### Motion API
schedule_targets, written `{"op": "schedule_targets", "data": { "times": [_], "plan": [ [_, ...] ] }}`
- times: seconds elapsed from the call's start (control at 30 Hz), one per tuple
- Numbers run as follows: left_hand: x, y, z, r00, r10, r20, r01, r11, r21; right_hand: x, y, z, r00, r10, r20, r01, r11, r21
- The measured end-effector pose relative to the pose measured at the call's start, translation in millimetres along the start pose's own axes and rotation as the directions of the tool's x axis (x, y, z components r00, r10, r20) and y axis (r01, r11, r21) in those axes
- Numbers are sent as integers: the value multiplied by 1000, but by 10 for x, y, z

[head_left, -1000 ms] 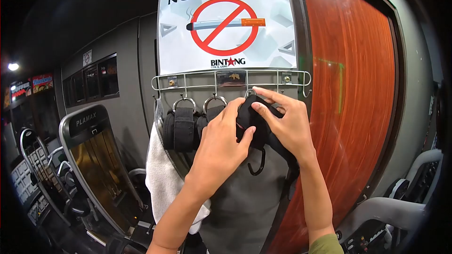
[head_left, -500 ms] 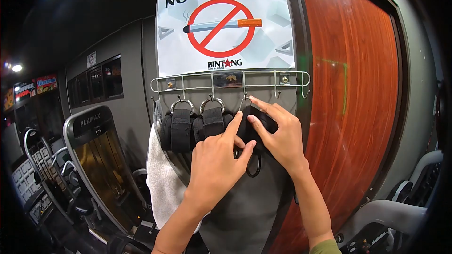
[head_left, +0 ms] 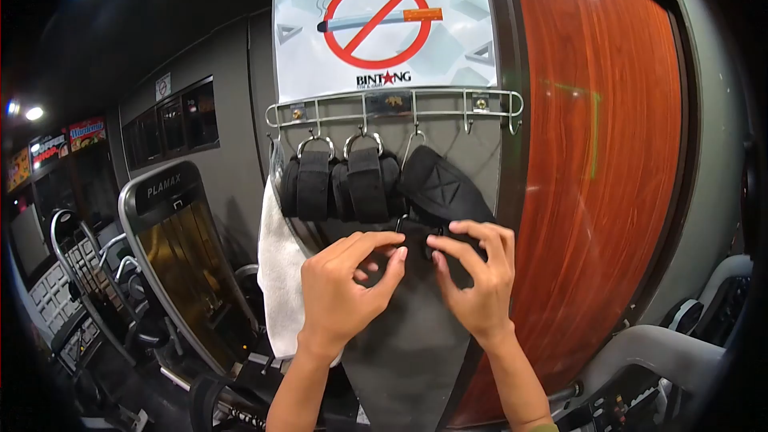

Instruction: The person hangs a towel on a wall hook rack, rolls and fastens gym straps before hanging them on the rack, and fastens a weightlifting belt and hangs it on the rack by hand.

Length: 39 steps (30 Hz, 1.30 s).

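Note:
A black padded strap (head_left: 440, 184) with cross stitching hangs by a metal ring from the wire hook rack (head_left: 336, 107). Two rolled black cuffs (head_left: 313, 186) with metal rings hang left of it. Just under the strap, my left hand (head_left: 354, 284) has its thumb and index fingertip a little apart, with nothing visible between them. Facing it on the right, my right hand (head_left: 476, 272) has curved fingers spread from the thumb, close to a dark hook mostly hidden at the strap's lower edge.
A white towel (head_left: 280, 272) hangs at the rack's left end, below a no smoking sign (head_left: 384, 24). A reddish wooden door (head_left: 592, 152) is on the right. Gym machines (head_left: 172, 256) stand at left, and grey padded equipment (head_left: 656, 360) at lower right.
Both hands have moved down from the ring and let go of the strap's top. The strap now hangs from the rack. The view has tilted slightly downward.

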<state>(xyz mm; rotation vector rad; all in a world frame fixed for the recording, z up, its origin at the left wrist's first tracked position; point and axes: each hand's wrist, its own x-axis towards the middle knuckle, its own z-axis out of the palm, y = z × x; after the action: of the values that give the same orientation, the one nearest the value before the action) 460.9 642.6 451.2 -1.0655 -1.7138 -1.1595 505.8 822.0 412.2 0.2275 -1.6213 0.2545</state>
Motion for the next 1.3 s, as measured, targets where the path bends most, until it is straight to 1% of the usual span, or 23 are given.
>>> {"op": "schedule_targets", "data": {
  "times": [0.17,0.23,0.3,0.33,0.4,0.43,0.47,0.53,0.57,0.67,0.7,0.73,0.77,0.83,0.87,0.9,0.97,1.03,1.1,1.17,1.2,1.23,1.3],
  "plan": [
    [-493,-120,-245,985,-150,90,152,988,-17,-578,-316,31,995,35,90,-48,989,142],
    [-755,-233,-325,961,-240,138,253,964,-83,-826,-519,61,957,134,257,-222,910,350],
    [-1036,-349,-412,938,-316,143,329,941,-75,-1183,-717,203,884,160,439,-375,803,463],
    [-1170,-405,-475,900,-403,164,419,905,-75,-1378,-820,298,843,163,513,-450,735,507],
    [-1463,-566,-598,822,-539,182,556,830,-53,-1702,-1064,418,754,159,637,-556,671,491],
    [-1649,-667,-634,815,-554,171,575,811,-108,-1865,-1193,457,696,164,699,-626,616,479],
    [-1808,-717,-696,784,-594,180,616,780,-111,-2002,-1298,494,675,151,722,-644,599,476],
    [-2048,-746,-861,729,-657,190,681,724,-110,-2253,-1508,576,522,85,849,-768,481,424],
    [-2195,-794,-952,705,-683,191,705,704,-85,-2401,-1612,617,500,68,864,-781,466,415],
    [-2673,-914,-1223,636,-754,164,771,626,-116,-2740,-1888,725,325,-28,945,-865,395,309],
    [-2804,-937,-1334,574,-800,173,819,565,-105,-2834,-1983,777,307,-49,950,-870,390,301],
    [-2953,-952,-1435,506,-843,181,862,497,-98,-2957,-2075,812,250,-41,967,-893,376,247],
    [-3136,-983,-1524,483,-860,165,875,473,-100,-3071,-2169,829,190,-32,981,-912,363,189],
    [-3456,-1045,-1702,480,-866,137,876,481,-33,-3220,-2336,887,149,-52,987,-911,380,157],
    [-3580,-1030,-1793,409,-905,114,911,412,-5,-3312,-2413,918,148,-52,988,-912,379,156],
    [-3728,-1033,-1879,385,-917,102,922,387,-5,-3412,-2502,934,146,-49,988,-914,375,153],
    [-4051,-1107,-2013,340,-940,41,940,341,30,-3580,-2690,954,155,-10,988,-945,289,151],
    [-4312,-1144,-2115,300,-954,17,954,300,0,-3734,-2824,989,60,-2,998,-963,262,58],
    [-4479,-1164,-2215,345,-935,-78,938,342,51,-3846,-2954,1005,17,-11,1000,-961,276,19],
    [-4576,-1149,-2316,287,-955,-75,957,282,74,-3937,-3105,1009,36,16,999,-955,296,29],
    [-4633,-1152,-2340,332,-936,-117,939,316,139,-3984,-3192,1017,79,48,996,-942,329,59],
    [-4702,-1165,-2373,379,-913,-153,916,346,205,-4028,-3263,1021,67,43,997,-944,326,50],
    [-4894,-1224,-2413,388,-914,-118,910,359,207,-4092,-3392,1036,67,138,988,-951,310,21]
  ]
}}
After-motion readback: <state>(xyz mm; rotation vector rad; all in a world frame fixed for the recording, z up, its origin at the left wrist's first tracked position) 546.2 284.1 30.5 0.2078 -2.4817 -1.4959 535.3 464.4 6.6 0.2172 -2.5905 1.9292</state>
